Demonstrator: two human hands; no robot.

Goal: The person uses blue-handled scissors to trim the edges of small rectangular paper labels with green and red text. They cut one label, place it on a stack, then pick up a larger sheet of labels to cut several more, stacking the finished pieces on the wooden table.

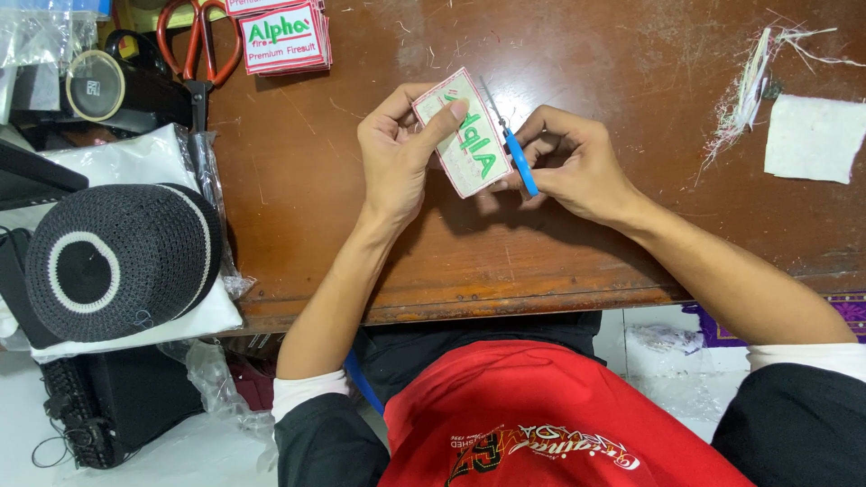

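My left hand [397, 149] holds a white rectangular embroidered patch [469, 140] with green lettering and a red border, thumb across its top. My right hand [568, 162] grips a small blue-handled thread snipper [519, 158], its thin metal blades lying along the patch's right edge. Both hands hover just above a brown wooden table [586, 54].
A stack of matching patches [281, 38] and red-handled scissors [197, 50] lie at the far left. Thread scraps [749, 90] and a white cloth piece [812, 135] sit at the right. A black knitted cap [117, 261] rests on folded white fabric to the left.
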